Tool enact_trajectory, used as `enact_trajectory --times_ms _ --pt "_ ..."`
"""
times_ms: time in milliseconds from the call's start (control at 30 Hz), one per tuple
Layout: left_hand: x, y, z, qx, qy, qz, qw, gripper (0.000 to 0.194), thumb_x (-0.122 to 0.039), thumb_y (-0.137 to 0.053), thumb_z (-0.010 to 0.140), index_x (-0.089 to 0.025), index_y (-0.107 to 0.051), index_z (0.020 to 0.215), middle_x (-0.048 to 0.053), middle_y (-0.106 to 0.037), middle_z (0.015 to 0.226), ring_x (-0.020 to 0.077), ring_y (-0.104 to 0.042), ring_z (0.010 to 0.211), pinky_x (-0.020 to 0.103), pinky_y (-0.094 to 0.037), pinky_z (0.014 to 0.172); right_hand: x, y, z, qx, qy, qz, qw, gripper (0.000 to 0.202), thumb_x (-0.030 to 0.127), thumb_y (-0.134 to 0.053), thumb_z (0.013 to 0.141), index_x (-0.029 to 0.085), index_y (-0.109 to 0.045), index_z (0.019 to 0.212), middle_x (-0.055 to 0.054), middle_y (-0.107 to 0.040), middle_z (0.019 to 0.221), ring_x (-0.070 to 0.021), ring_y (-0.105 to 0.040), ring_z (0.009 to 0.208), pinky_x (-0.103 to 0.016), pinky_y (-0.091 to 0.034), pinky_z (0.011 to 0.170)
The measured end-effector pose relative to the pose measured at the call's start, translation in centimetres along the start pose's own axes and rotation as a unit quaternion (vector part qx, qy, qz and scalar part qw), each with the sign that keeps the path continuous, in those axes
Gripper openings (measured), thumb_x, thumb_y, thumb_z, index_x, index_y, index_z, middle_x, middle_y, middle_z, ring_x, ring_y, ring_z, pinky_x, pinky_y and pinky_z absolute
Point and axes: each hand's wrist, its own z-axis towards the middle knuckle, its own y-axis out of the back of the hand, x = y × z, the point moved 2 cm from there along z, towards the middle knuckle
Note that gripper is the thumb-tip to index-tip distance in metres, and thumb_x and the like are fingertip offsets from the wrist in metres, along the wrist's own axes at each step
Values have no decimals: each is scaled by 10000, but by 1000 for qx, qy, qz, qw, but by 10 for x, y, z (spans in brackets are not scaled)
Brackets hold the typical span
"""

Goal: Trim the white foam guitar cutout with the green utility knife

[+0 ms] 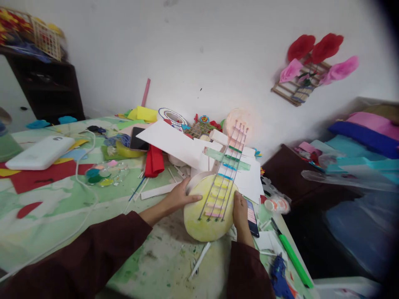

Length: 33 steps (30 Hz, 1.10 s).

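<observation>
Between my two hands is a handmade toy guitar (pixel 199 224) with a round yellow body. Dark strings run from its body up the neck to a pale pink round head, crossing yellow, pink, blue and green strips. My left hand (pixel 181 195) grips the left edge of the body, thumb lying on the yellow face. On the right edge, my right hand (pixel 240 207) is closed round the side, its fingers partly hidden behind. The guitar is tilted, its head pointing away from me. White paper sheets (pixel 174 143) lie behind it.
A phone (pixel 253 218) lies beside my right wrist. Near the right table edge are a blue glue gun (pixel 280 274) and a green cutter (pixel 294 257). Left are a white power bank (pixel 40 153) with a cable, a red roll (pixel 154 161) and a clear palette (pixel 106 172).
</observation>
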Motion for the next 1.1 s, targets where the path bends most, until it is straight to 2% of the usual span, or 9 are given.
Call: enact_trajectory --times_ms 167,233,333,367,467,533,633,700,1100 --pt "8 0 4 -38 15 -3 999 628 -494 -732 603 -144 -560 1096 91 -651 1057 311 -600 968 384 -486 810 0 -4 1 16 -4 -3 1000 588 673 -409 805 155 -679 878 -106 -707 914 -248 -600 836 -354 -458 735" --pt "13 2 7 -48 40 -43 997 622 -482 -746 594 -139 -567 1081 93 -659 1040 312 -608 961 390 -499 794 -4 -6 3 18 -12 -6 1000 675 686 -258 848 161 -680 882 -98 -710 873 -238 -614 831 -349 -462 728" --pt "18 6 11 -69 86 -143 984 622 -432 -772 589 -135 -556 1091 97 -664 1040 291 -631 925 372 -525 745 -13 -1 6 -32 -33 -91 995 808 651 -42 869 144 -671 872 -121 -698 802 -240 -629 792 -369 -459 729" --pt "18 8 12 -79 99 -177 976 615 -408 -778 590 -132 -552 1091 100 -665 1042 275 -640 900 356 -531 727 -16 4 6 -56 -37 -128 989 773 660 -96 862 134 -663 881 -143 -693 827 -257 -626 819 -389 -449 756" --pt "18 13 15 -103 130 -251 954 567 -346 -781 600 -117 -558 1069 112 -678 1010 230 -662 800 312 -540 661 -22 24 4 -123 -47 -203 970 615 645 -494 743 92 -622 980 -253 -629 1043 -360 -541 1052 -478 -364 889" --pt "19 15 16 -115 144 -271 945 545 -311 -782 596 -105 -569 1052 115 -691 961 215 -668 745 297 -543 628 -26 36 1 -141 -87 -289 943 666 566 -648 650 61 -578 1078 -305 -563 1142 -409 -457 1155 -522 -304 935" --pt "23 17 18 -129 159 -282 937 534 -285 -786 576 -97 -580 1031 106 -701 891 203 -670 688 288 -548 599 -32 48 -1 -93 -198 -453 864 809 541 -676 631 36 -474 1230 -305 -525 1204 -410 -453 1164 -530 -301 940" --pt "27 16 19 -131 162 -283 936 536 -284 -791 565 -101 -582 1024 98 -702 876 198 -670 674 283 -550 587 -35 51 -1 -58 -240 -493 834 859 565 -650 648 30 -420 1280 -286 -535 1208 -402 -488 1134 -517 -331 922" --pt "30 14 19 -117 159 -284 938 579 -290 -798 561 -92 -581 1061 115 -703 907 205 -675 678 284 -551 579 -37 53 3 -48 -243 -519 818 794 473 -586 710 -11 -365 1299 -248 -598 1134 -361 -551 1078 -430 -417 866"
